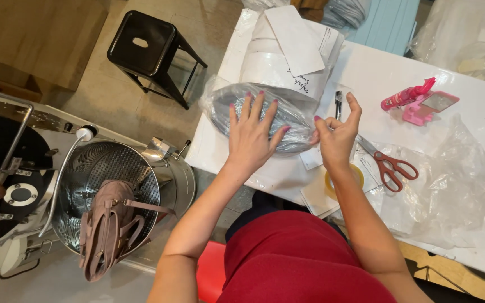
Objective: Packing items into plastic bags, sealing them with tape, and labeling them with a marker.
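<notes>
A white surface (366,67) fills the upper right, partly draped with crumpled clear plastic sheeting (456,185). To its left stands a metal machine with a perforated steel drum (94,168); a mauve handbag (108,224) hangs over the drum's rim, straps trailing down. Beyond it, on the tiled floor, sits a black metal stool (144,42).

On the near left part of the surface lies a clear plastic bag (287,120) wrapped around something dark and grey; what is inside cannot be made out through the glare. Just behind it, touching, is a stack of white paper-wrapped bundles (287,56) with a loose white sheet on top.

The left hand (251,137) lies flat on the bag, fingers spread, palm pressing down, closed on nothing. The right hand (337,137) is at the bag's right end, thumb and forefinger pinched together on what looks like the bag's edge or a bit of tape, the other fingers raised.

Right of that hand lie red-handled scissors (391,165), blades pointing toward the bag. Farther back is a pink tool (416,98) resting beside a small pink-framed mirror. A roll of yellowish tape (357,174) shows partly under the right wrist, and a dark pen (338,102) lies just behind the raised fingers.
</notes>
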